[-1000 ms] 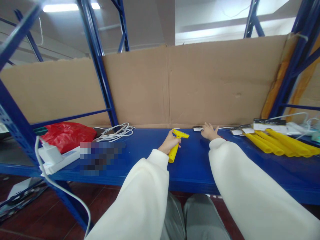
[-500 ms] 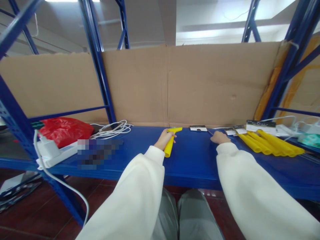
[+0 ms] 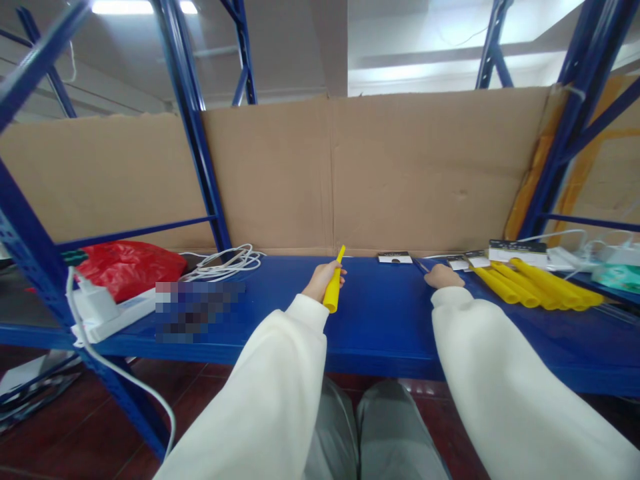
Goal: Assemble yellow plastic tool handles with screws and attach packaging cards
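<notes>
My left hand (image 3: 324, 280) is closed around a yellow plastic handle (image 3: 333, 292), wide and round at its near end and slim at the top, held up over the blue shelf top. To the right, my right hand (image 3: 444, 276) is closed, its fingers round a thin dark stick-like tool (image 3: 421, 265) that points up and left. What kind of tool it is I cannot make out. A small black-and-white box (image 3: 395, 257) lies just left of that tool's tip. Several more yellow handles (image 3: 531, 285) lie side by side, right of my right hand.
Behind the blue shelf top (image 3: 280, 300) stands a cardboard panel (image 3: 400, 173). At left are a red plastic bag (image 3: 135, 267), a coiled white cable (image 3: 227, 262) and a white power strip (image 3: 125, 313). Black-and-white packs (image 3: 517, 252) sit at the right rear. Blue posts (image 3: 205, 153) frame the shelf.
My left hand has turned the yellow handle, so its top, which stretched sideways to the right, now shows as a narrow upright edge. My right hand has hardly moved.
</notes>
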`<action>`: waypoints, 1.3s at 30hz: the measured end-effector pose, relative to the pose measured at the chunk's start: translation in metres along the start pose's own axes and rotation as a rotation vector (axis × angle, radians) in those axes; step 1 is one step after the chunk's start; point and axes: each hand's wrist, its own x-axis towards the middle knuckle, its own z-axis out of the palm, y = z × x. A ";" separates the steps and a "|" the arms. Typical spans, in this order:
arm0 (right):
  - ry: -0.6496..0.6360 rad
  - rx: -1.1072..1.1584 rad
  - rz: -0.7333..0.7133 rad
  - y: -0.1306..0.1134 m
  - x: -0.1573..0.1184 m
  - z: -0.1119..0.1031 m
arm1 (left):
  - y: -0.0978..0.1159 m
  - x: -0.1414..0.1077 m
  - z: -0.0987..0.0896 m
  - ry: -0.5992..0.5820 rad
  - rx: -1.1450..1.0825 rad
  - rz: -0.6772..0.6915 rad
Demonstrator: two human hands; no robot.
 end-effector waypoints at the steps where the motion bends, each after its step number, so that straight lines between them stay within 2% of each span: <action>1: 0.017 0.008 0.013 0.000 0.002 -0.001 | 0.000 0.000 -0.001 0.012 -0.006 -0.009; 5: 0.126 0.072 0.007 0.002 0.010 -0.002 | 0.001 -0.002 -0.002 0.036 -0.005 -0.020; 8: 0.195 0.152 -0.102 0.004 0.015 -0.001 | 0.003 -0.003 -0.002 0.056 0.032 0.009; 12: 0.235 0.187 -0.402 0.004 0.020 0.007 | 0.006 0.000 -0.009 0.088 0.112 0.006; 16: 0.242 0.229 -0.729 0.000 0.024 0.016 | 0.007 0.008 -0.024 0.109 0.129 -0.018; 19: 0.214 0.265 -0.847 -0.003 0.023 0.021 | 0.007 0.010 -0.032 0.137 0.129 -0.036; 28: 0.173 0.336 -0.923 -0.008 0.018 0.023 | 0.009 0.003 -0.026 0.018 0.138 -0.027; 32: 0.162 0.329 -0.922 -0.008 0.017 0.021 | 0.006 0.003 -0.023 0.052 0.169 -0.055; 39: 0.123 0.305 -0.835 -0.011 0.009 0.018 | 0.001 0.009 -0.022 0.182 -0.078 0.023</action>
